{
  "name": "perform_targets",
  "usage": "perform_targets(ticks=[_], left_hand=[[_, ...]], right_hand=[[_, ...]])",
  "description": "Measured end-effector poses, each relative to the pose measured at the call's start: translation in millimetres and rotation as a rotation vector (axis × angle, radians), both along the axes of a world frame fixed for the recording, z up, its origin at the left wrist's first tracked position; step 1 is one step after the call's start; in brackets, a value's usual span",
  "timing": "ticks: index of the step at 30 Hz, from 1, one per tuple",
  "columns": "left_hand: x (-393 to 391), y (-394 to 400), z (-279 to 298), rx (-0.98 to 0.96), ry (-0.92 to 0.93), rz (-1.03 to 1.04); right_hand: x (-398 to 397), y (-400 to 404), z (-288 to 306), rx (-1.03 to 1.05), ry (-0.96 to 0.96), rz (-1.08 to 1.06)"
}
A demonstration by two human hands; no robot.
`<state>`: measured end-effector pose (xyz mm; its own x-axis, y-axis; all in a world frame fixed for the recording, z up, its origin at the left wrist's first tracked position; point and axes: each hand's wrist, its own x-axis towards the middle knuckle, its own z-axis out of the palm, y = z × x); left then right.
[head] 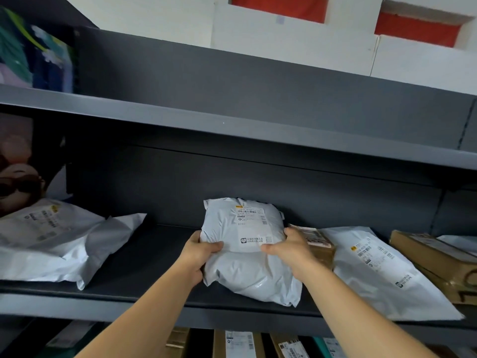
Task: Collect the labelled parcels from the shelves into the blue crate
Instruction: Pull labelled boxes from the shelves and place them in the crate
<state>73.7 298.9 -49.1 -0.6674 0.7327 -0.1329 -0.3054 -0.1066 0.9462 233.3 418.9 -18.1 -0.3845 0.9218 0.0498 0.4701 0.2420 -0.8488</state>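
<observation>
A white poly-bag parcel [247,244] with a shipping label on its upper half lies on the dark grey middle shelf [154,257]. My left hand [201,257] grips its left edge, thumb on top. My right hand [291,250] grips its right edge, thumb across the front by the label. The blue crate is out of view.
A large white bag parcel [56,244] lies at the shelf's left. To the right sit a small brown box [318,244], another white labelled bag [382,272] and a cardboard box [438,262]. Several labelled boxes [240,344] stand on the shelf below. Colourful packaging [33,58] sits upper left.
</observation>
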Motion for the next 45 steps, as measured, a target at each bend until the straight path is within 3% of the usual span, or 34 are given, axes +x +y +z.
perform_targets(ticks=[13, 19, 26, 29, 32, 34, 36, 40, 45], left_hand=[[14.5, -21.5, -7.6, 0.162, 0.022, -0.024], [13.7, -15.9, -3.5, 0.116, 0.06, 0.008], [-5.4, 2.0, 1.6, -0.107, 0.159, 0.103], [-6.9, 8.8, 13.8, -0.318, 0.338, 0.111], [5.7, 19.0, 26.9, -0.692, 0.892, 0.27], [24.2, 26.8, 38.1, -0.65, 1.182, 0.363], [43.6, 43.7, 49.7, -0.546, 1.316, 0.337], [84.6, 91.2, 58.4, -0.291, 1.34, 0.155], [133.5, 138.1, 58.0, -0.288, 1.129, -0.087]], right_hand=[[17.8, -26.4, -14.9, 0.217, 0.131, 0.035], [18.0, -25.0, -11.4, 0.186, 0.098, 0.034], [9.9, -27.0, 8.2, 0.212, -0.019, 0.096], [10.8, -23.7, 14.4, 0.183, -0.043, 0.136], [17.6, -11.8, 19.7, 0.176, -0.001, 0.127], [24.4, 2.6, 23.7, 0.166, 0.086, 0.082], [33.5, 22.7, 28.2, 0.172, 0.166, 0.022], [58.2, 68.2, 31.2, 0.13, 0.25, -0.078], [86.2, 110.0, 12.3, -0.039, 0.164, -0.08]])
